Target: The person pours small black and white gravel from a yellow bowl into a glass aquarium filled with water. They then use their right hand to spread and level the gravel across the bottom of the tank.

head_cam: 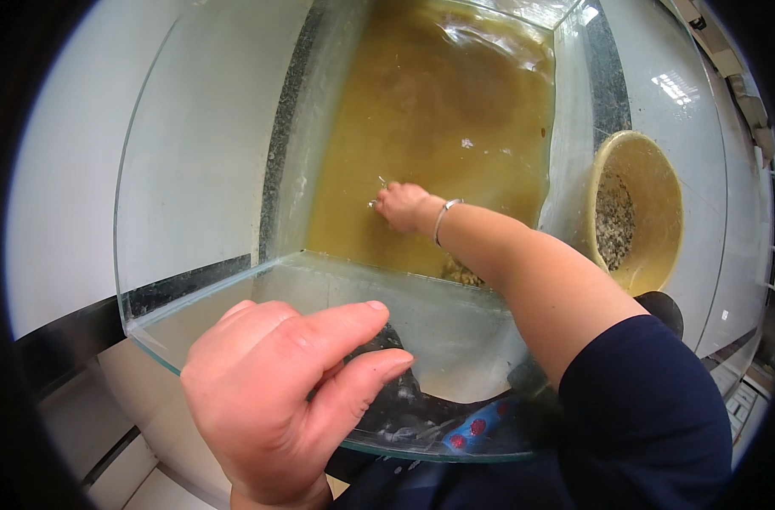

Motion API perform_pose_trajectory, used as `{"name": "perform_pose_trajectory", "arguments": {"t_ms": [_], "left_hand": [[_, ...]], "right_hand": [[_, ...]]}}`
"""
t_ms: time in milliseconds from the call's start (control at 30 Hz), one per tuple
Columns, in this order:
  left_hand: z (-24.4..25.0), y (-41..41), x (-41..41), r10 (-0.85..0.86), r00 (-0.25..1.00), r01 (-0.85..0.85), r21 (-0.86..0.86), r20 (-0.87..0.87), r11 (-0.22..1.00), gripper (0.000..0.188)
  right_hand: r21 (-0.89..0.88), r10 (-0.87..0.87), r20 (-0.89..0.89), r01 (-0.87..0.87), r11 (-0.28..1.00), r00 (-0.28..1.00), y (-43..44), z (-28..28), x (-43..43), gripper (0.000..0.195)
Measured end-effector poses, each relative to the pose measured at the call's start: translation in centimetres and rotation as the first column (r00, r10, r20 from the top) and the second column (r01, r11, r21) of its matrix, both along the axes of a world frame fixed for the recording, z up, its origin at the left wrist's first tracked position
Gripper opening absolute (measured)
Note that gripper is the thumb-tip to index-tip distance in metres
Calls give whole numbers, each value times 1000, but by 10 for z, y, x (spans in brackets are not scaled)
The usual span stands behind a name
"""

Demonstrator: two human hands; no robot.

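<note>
A glass aquarium stands before me with murky yellow-brown water in it. My right arm reaches over the front pane, and my right hand is at the water's surface. Its fingertips dip under and are hidden, so I cannot tell whether they hold anything. A silver bangle circles that wrist. My left hand is close to me above the front glass rim, fingers curled and the thumb apart from the index finger. Nothing shows between them. Pale gravel lies in the water near the front corner.
A yellow bucket holding dark and pale gravel sits right of the aquarium's side wall. White bits float on the water. Blue material with red spots shows by the front glass rim.
</note>
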State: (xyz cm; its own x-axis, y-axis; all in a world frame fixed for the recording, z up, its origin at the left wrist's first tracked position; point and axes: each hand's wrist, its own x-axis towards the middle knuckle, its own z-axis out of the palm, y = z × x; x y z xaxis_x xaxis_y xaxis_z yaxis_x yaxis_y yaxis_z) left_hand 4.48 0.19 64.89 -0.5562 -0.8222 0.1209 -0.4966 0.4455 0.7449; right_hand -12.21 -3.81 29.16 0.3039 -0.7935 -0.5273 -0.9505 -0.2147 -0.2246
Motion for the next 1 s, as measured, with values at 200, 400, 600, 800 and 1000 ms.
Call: {"name": "perform_pose_trajectory", "arguments": {"t_ms": [200,400,600,800,1000], "left_hand": [[2,-3,4,-51,998,51,-14,-38,999,26],[-1,-4,9,-38,997,38,-4,-73,999,23],[-1,-11,3,-116,991,109,-100,-66,989,27],[17,-11,25,-60,991,58,-25,-121,998,22],[6,-7,16,-76,990,75,-9,-115,997,23]], "right_hand": [[-52,305,44,-303,952,951,78,-8,-6,26],[44,402,22,-403,914,915,129,17,-35,26],[176,465,12,-460,870,885,175,18,-67,28],[412,506,-59,-441,797,860,193,18,-60,34],[622,500,-62,-358,696,864,192,21,-67,30]]}}
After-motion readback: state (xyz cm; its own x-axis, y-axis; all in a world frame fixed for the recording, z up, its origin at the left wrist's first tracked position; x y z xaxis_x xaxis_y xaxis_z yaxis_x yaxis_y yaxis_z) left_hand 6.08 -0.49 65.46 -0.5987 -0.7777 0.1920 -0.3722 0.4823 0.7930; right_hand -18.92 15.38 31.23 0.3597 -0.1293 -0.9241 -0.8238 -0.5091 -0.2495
